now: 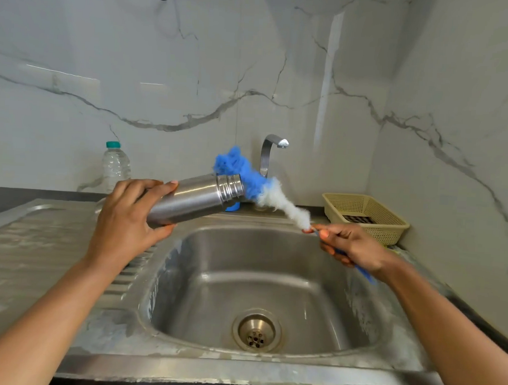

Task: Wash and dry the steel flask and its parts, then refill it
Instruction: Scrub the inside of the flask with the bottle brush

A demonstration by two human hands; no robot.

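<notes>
My left hand (pixel 131 212) grips the steel flask (pixel 195 198) by its base, holding it tilted over the sink (pixel 161 361) with its open threaded mouth pointing right. My right hand (pixel 350 246) holds the blue handle of a bottle brush (pixel 261 189). Its fluffy blue and white bristles sit just outside the flask's mouth, the blue tip beside and behind the threads. A small blue item (pixel 233 206), partly hidden behind the flask, stands on the sink's back ledge.
A curved tap (pixel 268 153) rises behind the basin. A clear plastic bottle with a green cap (pixel 115 166) stands at the back left. A beige plastic basket (pixel 363 217) sits at the right. The drain (pixel 256 330) lies at the basin's bottom.
</notes>
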